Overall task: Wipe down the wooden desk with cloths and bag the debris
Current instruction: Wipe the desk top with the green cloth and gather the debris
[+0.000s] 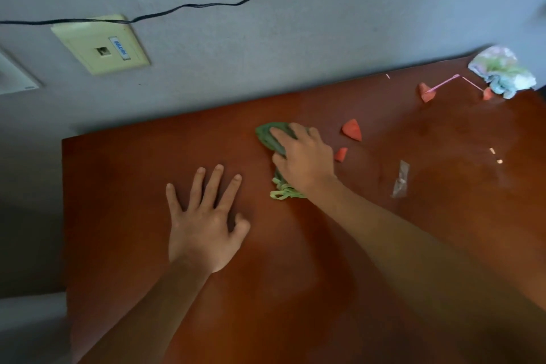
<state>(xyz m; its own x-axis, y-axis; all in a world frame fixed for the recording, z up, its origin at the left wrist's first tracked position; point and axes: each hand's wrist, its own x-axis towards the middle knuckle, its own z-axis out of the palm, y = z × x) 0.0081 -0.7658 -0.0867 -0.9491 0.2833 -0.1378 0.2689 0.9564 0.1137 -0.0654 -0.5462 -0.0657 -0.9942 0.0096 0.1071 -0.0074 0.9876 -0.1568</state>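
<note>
A reddish-brown wooden desk (133, 180) fills the lower frame. My right hand (304, 158) presses down on a green cloth (267, 136) near the desk's middle, fingers spread over it; the cloth's frayed pale-green edge shows below the wrist. My left hand (204, 216) rests flat on the bare wood to the left, fingers spread. Red scraps lie right of the cloth: a large wedge (352, 129), a small piece (341, 154), and two more (426, 91) by a pink straw (443, 83). A clear plastic wrapper (401, 179) lies further right.
A crumpled pastel cloth (502, 71) sits at the desk's far right corner. A grey wall (236, 53) behind the desk carries a cream socket plate (100, 44) and a black cable (206, 4). Small crumbs (495, 156) lie on the right side.
</note>
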